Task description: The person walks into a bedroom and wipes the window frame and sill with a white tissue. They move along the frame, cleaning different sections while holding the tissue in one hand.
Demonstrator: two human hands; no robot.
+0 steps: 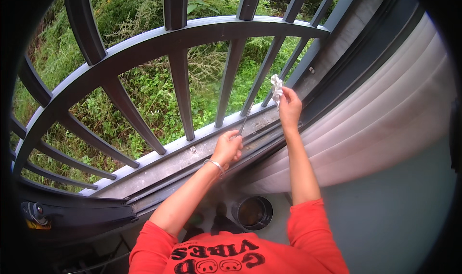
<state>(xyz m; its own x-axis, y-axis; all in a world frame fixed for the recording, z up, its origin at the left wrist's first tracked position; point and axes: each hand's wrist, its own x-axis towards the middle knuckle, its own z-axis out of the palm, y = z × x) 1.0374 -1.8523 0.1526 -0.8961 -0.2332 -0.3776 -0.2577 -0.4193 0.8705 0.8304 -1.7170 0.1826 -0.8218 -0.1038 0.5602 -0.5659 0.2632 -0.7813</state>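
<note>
My left hand (228, 149) is closed around the near end of a thin, dark tool (247, 119), which looks like a slim metal rod. Its tip points up and away, towards the railing bars. Further right and higher, my right hand (290, 106) pinches a crumpled white tissue or wipe (277, 88) between thumb and fingers. Tissue and rod are apart from each other. Both hands are over the window sill (265, 119) and its dark sliding track (202, 165). Where the rod enters my left fist, its handle is mostly hidden.
A dark metal railing (202, 36) with upright bars stands outside, with plants (151, 104) behind it. Pale curtains (375, 104) hang at the right. A dark bucket (252, 212) stands on the floor by my feet. A window latch (38, 211) is at the lower left.
</note>
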